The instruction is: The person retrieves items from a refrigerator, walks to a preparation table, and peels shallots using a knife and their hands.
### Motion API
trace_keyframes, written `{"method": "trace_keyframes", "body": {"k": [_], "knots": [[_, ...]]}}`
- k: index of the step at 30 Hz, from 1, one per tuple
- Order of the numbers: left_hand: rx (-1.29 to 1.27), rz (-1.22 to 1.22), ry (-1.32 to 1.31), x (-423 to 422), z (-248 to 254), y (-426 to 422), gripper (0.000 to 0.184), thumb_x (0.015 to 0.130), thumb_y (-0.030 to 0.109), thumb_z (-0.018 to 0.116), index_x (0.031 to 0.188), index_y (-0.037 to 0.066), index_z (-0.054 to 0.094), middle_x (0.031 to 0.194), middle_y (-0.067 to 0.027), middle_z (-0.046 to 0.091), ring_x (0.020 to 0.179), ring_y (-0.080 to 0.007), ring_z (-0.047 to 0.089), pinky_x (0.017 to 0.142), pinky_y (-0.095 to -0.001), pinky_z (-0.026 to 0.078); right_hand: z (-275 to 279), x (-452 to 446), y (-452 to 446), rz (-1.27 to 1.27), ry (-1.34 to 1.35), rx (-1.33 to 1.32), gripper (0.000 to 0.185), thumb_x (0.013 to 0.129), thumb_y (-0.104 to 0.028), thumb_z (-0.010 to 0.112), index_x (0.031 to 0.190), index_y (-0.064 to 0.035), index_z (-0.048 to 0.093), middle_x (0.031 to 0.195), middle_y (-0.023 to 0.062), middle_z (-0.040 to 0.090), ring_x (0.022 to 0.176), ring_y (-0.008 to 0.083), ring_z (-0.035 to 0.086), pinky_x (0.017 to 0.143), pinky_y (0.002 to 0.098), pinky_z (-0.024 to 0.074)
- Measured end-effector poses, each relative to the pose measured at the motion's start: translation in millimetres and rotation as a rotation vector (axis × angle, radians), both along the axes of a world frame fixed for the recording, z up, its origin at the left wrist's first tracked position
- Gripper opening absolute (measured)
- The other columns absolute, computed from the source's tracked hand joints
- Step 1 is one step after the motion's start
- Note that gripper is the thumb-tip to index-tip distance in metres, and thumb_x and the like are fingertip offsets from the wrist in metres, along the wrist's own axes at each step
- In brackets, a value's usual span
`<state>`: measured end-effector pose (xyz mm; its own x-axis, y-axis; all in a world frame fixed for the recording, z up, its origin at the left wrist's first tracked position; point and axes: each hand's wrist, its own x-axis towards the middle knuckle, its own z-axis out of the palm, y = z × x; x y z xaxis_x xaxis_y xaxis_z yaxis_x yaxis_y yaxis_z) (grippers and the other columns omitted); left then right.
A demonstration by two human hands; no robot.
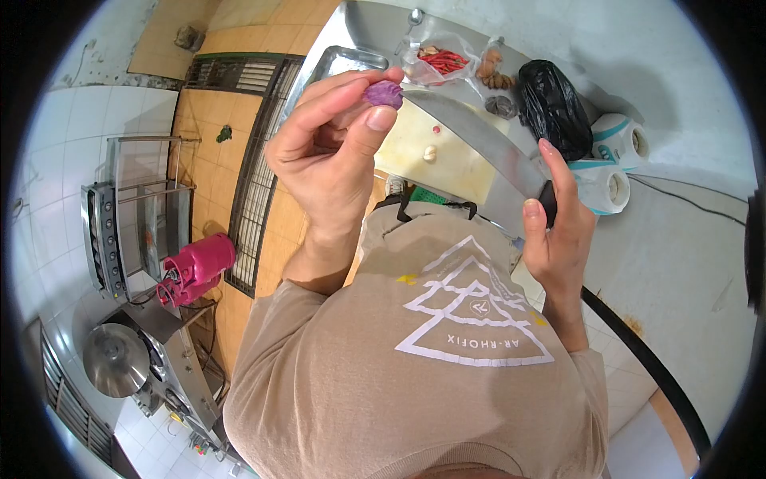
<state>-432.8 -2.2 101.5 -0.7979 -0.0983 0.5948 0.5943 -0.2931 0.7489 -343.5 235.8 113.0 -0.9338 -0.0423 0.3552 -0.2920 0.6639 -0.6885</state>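
My left hand (327,140) is raised, pinching a purple shallot (384,95) between thumb and fingertips. My right hand (562,231) grips a large knife (487,147) by its black handle, its fingers partly hidden from view. The broad blade slants up and left over the cutting board (460,177), its tip close to the shallot. On the pale board lie some peeled garlic cloves (430,153) and a small reddish piece (436,128).
Behind the board are a plastic bag of red chilies (441,61), a bag of brown roots (493,72), a metal tray (349,61) and a spoon (415,16). To the right sit a black plastic bag (552,108) and paper rolls (600,188). A pink gas cylinder (201,267) stands on the left.
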Motion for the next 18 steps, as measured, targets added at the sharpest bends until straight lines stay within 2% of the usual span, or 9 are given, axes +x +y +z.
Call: {"method": "trace_keyframes", "body": {"k": [12, 15, 18], "knots": [[0.059, -0.028, 0.005, -0.3, 0.9, 2.8, 0.029, 0.086, -0.006, 0.068, 0.114, 0.001, 0.067, 0.113, -0.0264, 0.065, 0.105, -0.0417, 0.066, 0.085, -0.0428, 0.061, 3.9, -0.4, -0.4, 0.015, 0.004, 0.019, 0.056, 0.083, -0.006, 0.063, 0.138, -0.0046, 0.053, 0.068, 0.0084, 0.058, 0.051, 0.0199, 0.052, 0.052, 0.031, 0.0413], [0.076, -0.026, 0.053, 0.8, 5.4, 8.9, 0.03, 0.082, -0.011, 0.072, 0.11, -0.002, 0.069, 0.109, -0.0223, 0.068, 0.1, -0.032, 0.07, 0.088, -0.0354, 0.059, 4.5, -0.5, -1.4, 0.015, 0.017, 0.034, 0.055, 0.083, -0.006, 0.063, 0.138, -0.0042, 0.053, 0.068, 0.0084, 0.058, 0.051, 0.0198, 0.052, 0.052, 0.0309, 0.0411], [0.082, -0.018, 0.073, 1.0, 6.3, 9.4, 0.031, 0.081, -0.012, 0.072, 0.11, -0.003, 0.069, 0.109, -0.0228, 0.068, 0.1, -0.031, 0.07, 0.087, -0.0346, 0.059, 2.7, -0.5, -1.7, 0.014, 0.022, 0.018, 0.055, 0.083, -0.006, 0.063, 0.138, -0.0038, 0.053, 0.068, 0.0087, 0.059, 0.051, 0.0197, 0.052, 0.051, 0.0309, 0.0408]]}}
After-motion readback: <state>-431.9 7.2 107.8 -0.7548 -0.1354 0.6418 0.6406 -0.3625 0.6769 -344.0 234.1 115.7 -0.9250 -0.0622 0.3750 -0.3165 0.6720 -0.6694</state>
